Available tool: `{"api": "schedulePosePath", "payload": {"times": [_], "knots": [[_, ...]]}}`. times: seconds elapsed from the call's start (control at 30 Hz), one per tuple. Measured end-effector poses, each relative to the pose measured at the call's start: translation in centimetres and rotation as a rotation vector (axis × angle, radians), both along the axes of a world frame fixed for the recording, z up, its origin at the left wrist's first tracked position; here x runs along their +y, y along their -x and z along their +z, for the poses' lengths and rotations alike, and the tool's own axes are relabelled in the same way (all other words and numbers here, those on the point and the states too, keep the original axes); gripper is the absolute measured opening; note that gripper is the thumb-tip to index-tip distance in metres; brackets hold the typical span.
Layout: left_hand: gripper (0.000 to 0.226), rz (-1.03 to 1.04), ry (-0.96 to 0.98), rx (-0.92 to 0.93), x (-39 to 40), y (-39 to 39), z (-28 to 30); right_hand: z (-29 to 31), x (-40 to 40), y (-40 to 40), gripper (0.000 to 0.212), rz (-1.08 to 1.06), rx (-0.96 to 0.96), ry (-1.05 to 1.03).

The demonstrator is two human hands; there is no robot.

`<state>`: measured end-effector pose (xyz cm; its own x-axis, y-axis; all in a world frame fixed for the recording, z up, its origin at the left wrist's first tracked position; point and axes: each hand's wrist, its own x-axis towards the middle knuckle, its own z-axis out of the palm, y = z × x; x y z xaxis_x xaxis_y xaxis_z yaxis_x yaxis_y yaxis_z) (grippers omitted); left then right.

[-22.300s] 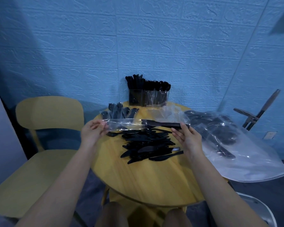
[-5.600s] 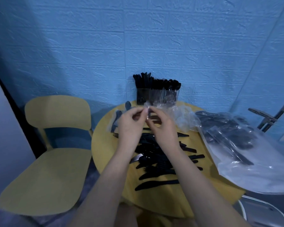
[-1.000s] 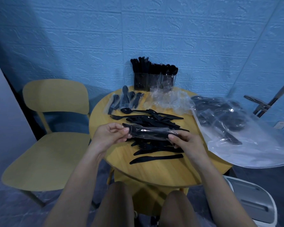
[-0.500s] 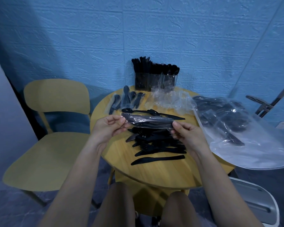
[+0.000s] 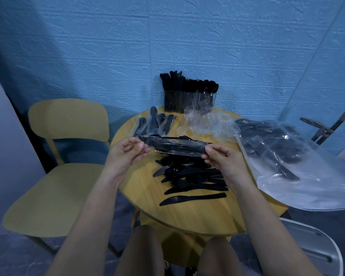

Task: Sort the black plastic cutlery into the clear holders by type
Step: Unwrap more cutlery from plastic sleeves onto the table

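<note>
Both hands hold a sealed clear packet of black cutlery (image 5: 177,146) level above the round wooden table (image 5: 199,218). My left hand (image 5: 126,154) pinches its left end and my right hand (image 5: 225,160) pinches its right end. Under the packet lies a loose pile of black knives and forks (image 5: 191,178). The clear holders (image 5: 187,100), filled with upright black cutlery, stand at the table's far edge against the wall. More wrapped packets (image 5: 155,124) lie at the far left of the table.
Crumpled empty wrappers (image 5: 205,124) lie in front of the holders. A large clear bag of wrapped cutlery (image 5: 287,156) hangs over the table's right side. A yellow chair (image 5: 64,156) stands to the left, a white bin (image 5: 315,251) at lower right. My knees are under the near edge.
Over the last second both hands have lifted the packet up and away from the pile, towards the far side of the table. The grip on both ends is unchanged.
</note>
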<state>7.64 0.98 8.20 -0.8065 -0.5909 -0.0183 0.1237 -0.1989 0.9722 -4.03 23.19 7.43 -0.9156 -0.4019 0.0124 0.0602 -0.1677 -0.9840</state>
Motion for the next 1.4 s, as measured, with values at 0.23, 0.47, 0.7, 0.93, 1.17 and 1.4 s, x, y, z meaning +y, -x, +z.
{"api": "schedulePosePath", "payload": {"times": [0.23,0.47,0.7,0.93,1.17,1.4], "knots": [[0.006,0.012,0.02,0.008,0.3,0.4,-0.1,-0.2,0.0,0.0,0.009,0.006,0.085,-0.081],[0.01,0.087,-0.015,0.022,-0.5,0.3,-0.3,-0.7,0.4,0.9,0.008,-0.06,-0.01,0.009],[0.013,0.438,-0.04,0.117,-4.2,-1.0,-0.9,-1.2,0.8,2.7,0.016,-0.193,-0.024,-0.093],[0.013,0.422,-0.12,0.137,-3.4,0.1,-1.0,-1.6,-0.5,3.0,0.009,-0.151,0.115,-0.457],[0.003,0.194,-0.111,0.069,1.5,4.8,0.0,-0.5,-2.4,3.1,0.029,-0.167,0.456,-0.661],[0.005,0.083,0.173,-0.084,3.7,10.1,0.1,2.3,-8.4,5.4,0.016,-0.082,0.196,-0.321]]}}
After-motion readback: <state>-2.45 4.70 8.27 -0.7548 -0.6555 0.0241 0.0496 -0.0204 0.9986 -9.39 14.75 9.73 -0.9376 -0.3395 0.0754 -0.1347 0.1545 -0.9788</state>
